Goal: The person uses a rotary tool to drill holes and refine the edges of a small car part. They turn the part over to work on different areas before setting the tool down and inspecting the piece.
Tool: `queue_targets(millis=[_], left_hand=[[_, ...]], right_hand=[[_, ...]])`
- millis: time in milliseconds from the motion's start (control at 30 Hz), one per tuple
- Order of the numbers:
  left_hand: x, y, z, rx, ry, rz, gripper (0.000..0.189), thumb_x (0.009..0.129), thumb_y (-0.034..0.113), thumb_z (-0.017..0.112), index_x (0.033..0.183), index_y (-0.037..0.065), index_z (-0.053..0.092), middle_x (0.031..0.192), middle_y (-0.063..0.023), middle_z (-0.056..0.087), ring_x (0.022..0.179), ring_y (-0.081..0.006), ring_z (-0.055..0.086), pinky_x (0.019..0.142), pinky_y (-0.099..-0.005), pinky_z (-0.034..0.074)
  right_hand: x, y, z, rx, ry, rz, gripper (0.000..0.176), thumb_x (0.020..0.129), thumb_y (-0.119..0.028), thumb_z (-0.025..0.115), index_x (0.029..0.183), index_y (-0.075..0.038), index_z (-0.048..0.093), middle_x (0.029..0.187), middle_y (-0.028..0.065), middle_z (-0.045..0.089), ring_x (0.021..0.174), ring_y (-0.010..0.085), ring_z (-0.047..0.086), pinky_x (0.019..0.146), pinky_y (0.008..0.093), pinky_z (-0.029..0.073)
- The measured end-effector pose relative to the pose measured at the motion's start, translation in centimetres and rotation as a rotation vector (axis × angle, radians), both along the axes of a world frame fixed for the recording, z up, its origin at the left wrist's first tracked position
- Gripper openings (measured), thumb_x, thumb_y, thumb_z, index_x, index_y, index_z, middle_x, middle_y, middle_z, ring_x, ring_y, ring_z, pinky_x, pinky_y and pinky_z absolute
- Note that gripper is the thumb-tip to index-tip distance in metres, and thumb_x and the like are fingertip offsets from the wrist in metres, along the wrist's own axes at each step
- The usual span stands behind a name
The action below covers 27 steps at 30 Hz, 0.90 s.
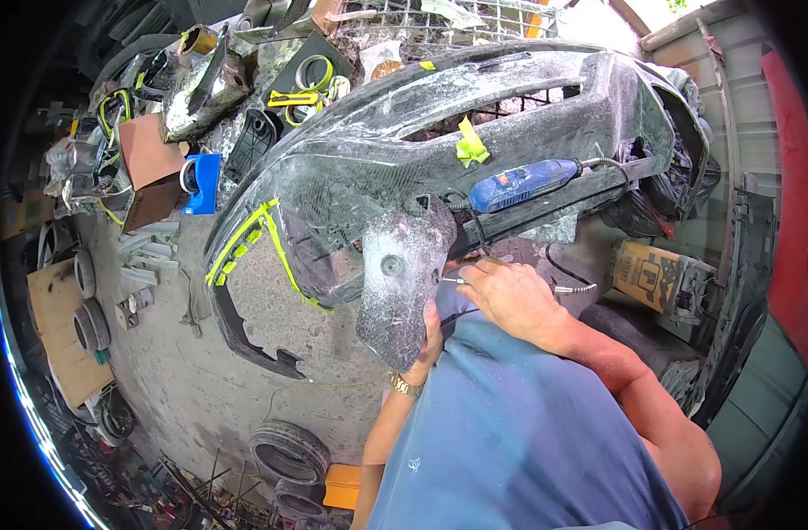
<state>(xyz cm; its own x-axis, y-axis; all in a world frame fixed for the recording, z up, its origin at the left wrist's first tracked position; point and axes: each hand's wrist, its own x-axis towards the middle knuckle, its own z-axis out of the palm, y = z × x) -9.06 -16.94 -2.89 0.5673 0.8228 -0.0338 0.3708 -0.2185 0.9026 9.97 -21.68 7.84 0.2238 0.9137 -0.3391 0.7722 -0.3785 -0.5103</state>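
My left hand (pixel 429 338), with a gold watch at its wrist, is closed on the lower right edge of a dusty dark plastic panel (pixel 395 305). The panel has a round hole or boss near its middle and is coated in white dust. My right hand (pixel 508 296) is closed around the thin handpiece of a rotary tool, its slim tip (pixel 451 280) pointing left at the panel's right edge. The flexible shaft (pixel 573 289) comes out to the right of that hand. The blue rotary tool body (pixel 520 185) lies on a large dusty car bumper (pixel 360 177) behind the panel.
Yellow-green tape (pixel 284 256) edges an opening in the bumper's left end. Tape rolls (pixel 313 72), a yellow cutter (pixel 291 99) and a cardboard box (pixel 149 155) sit at upper left. Tyres (pixel 289 452) lie on the concrete floor. Another box (pixel 647 276) stands at right.
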Motion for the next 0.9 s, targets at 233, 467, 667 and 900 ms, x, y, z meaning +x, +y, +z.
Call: queue_targets(millis=[233, 467, 667, 900], left_hand=[[0.7, 0.1, 1.3, -0.016, -0.053, 0.024, 0.038, 0.097, 0.021, 0.051, 0.127, -0.001, 0.054, 0.126, -0.0192, 0.058, 0.115, -0.0347, 0.053, 0.099, -0.0449, 0.038], [0.6, -0.2, 0.7, -0.066, -0.068, 0.029, 0.04, 0.098, 0.022, 0.05, 0.13, -0.001, 0.051, 0.129, -0.0193, 0.055, 0.118, -0.0336, 0.051, 0.102, -0.0441, 0.036], [0.4, -0.1, 0.6, -0.033, -0.06, 0.008, 0.039, 0.098, 0.022, 0.049, 0.13, -0.001, 0.052, 0.128, -0.0188, 0.056, 0.117, -0.0337, 0.051, 0.101, -0.0441, 0.037], [0.0, -0.1, -0.5, -0.021, -0.031, -0.024, 0.041, 0.098, 0.024, 0.048, 0.13, -0.001, 0.051, 0.129, -0.0196, 0.055, 0.118, -0.0349, 0.05, 0.101, -0.0444, 0.037]], right_hand=[[-0.2, -0.2, -0.1, 0.041, -0.006, -0.008, 0.021, 0.091, -0.026, 0.057, 0.098, -0.006, 0.06, 0.082, 0.0143, 0.065, 0.075, 0.0336, 0.066, 0.061, 0.0435, 0.053], [-0.1, -0.4, -0.4, 0.028, 0.005, -0.026, 0.021, 0.091, -0.026, 0.058, 0.098, -0.006, 0.06, 0.083, 0.0141, 0.065, 0.073, 0.0341, 0.065, 0.061, 0.0437, 0.053], [-0.3, -0.4, 0.0, 0.064, 0.005, -0.011, 0.022, 0.091, -0.025, 0.056, 0.088, -0.003, 0.059, 0.086, 0.0184, 0.065, 0.072, 0.0334, 0.067, 0.062, 0.0405, 0.055], [-0.4, -0.7, -0.4, 0.1, 0.013, -0.019, 0.023, 0.089, -0.026, 0.059, 0.088, -0.002, 0.058, 0.085, 0.0206, 0.064, 0.07, 0.0345, 0.067, 0.059, 0.0414, 0.054]])
